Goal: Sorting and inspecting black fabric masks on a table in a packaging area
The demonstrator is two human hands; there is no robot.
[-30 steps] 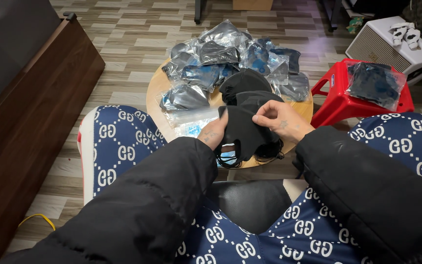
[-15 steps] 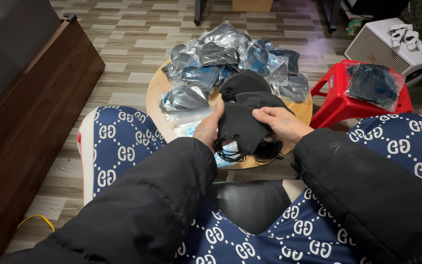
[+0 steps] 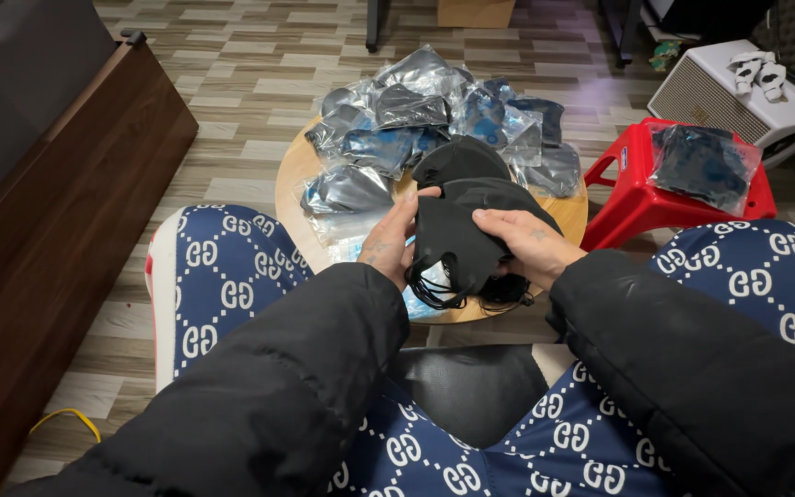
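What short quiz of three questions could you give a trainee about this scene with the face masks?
1. True or false: both hands hold the same black mask.
2. Multiple choice: what does the red stool carry? A) a clear bag of dark masks B) a white box C) nothing
3. Fill in: the pile of bagged masks lies on a round ______ table.

Key
1. True: the left hand grips its left edge and the right hand its right edge.
2. A
3. wooden
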